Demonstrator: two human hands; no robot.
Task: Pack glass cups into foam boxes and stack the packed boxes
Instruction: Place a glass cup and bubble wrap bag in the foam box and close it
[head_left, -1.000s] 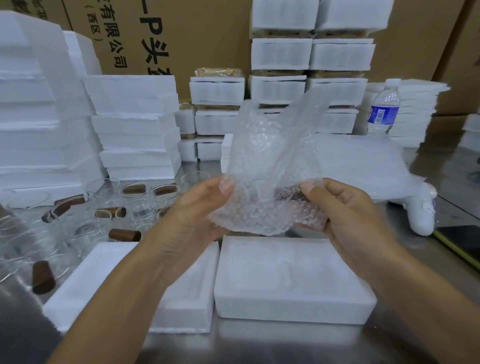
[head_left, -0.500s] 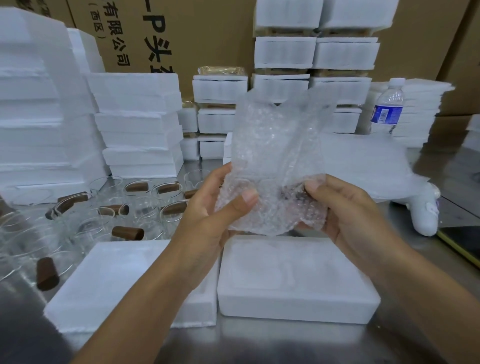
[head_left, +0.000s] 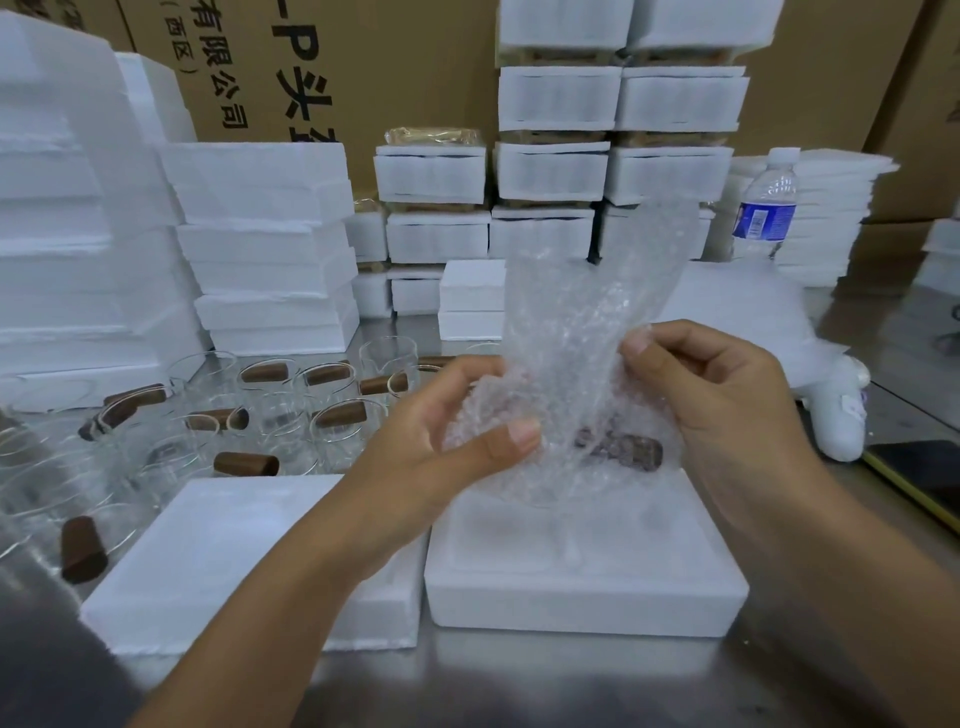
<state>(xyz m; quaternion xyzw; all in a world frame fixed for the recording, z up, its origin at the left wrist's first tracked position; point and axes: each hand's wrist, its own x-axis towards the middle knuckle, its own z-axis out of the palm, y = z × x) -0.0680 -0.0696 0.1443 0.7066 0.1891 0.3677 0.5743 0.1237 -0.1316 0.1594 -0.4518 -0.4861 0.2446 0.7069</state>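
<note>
- Since a second ago, my left hand (head_left: 457, 447) has swung its thumb round from the upper edge of the bubble wrap (head_left: 587, 312) onto its front face. The whole bundle has sunk a little toward the foam box (head_left: 587, 592).
- Inside the wrap, low and to the right, sits the glass cup (head_left: 621, 449). Only its brown handle shows plainly through the bubbles, lying roughly level, and the glass body is too blurred by the film to trace.
- I judge the wrapping to be nearly closed around the bottom, while the loose top flap stands up unfolded. The cup has not yet gone into the box, whose moulded recess lies bare just below the bundle.
- On my left hand the thumb presses across the front and the fingers curl behind, pinching the wrap. The forearm reaches in from lower left.
- On my right hand (head_left: 727, 410) the thumb and forefinger pinch the wrap's right edge higher up. The other fingers are curled, and the palm is turned toward the bundle.
- Another foam piece (head_left: 234, 551) lies just beside the box on the table (head_left: 519, 686), to the left.
- Unwrapped cups (head_left: 291, 410) wait beyond that piece, and packed boxes (head_left: 556, 171) are stacked at the back.
</note>
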